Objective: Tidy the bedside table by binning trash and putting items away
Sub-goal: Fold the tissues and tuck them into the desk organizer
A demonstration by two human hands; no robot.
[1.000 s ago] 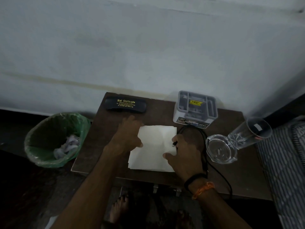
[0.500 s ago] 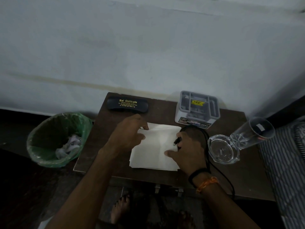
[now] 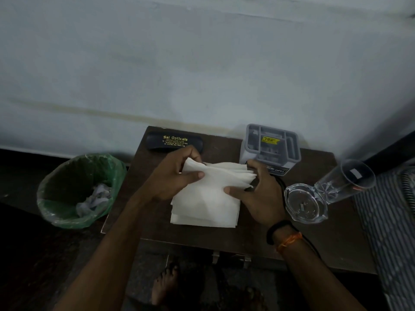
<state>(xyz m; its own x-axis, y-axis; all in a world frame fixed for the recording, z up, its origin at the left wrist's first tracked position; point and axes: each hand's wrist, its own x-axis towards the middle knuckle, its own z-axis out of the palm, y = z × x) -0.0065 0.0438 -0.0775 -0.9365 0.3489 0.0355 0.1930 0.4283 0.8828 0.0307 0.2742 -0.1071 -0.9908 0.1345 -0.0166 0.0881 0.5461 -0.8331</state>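
A stack of white paper napkins (image 3: 206, 200) lies in the middle of the dark brown bedside table (image 3: 336, 248). My left hand (image 3: 173, 176) grips the stack's far left corner, thumb on top and fingers curled under the lifted sheets. My right hand (image 3: 258, 194) pinches the far right edges, which fan apart. The near edge of the stack still rests on the table. A green-lined bin (image 3: 78, 189) with crumpled white paper inside stands on the floor to the left.
A black glasses case (image 3: 173, 142) lies at the table's back left and a grey plastic organiser (image 3: 270, 147) at the back. At the right are a glass ashtray (image 3: 305, 206), a tilted drinking glass (image 3: 345, 180) and a black cable (image 3: 281, 184). Striped bedding (image 3: 390, 232) borders the right.
Both hands moved from lying flat on the napkins to their far edge. They now grip the far corners and have lifted that edge off the table.
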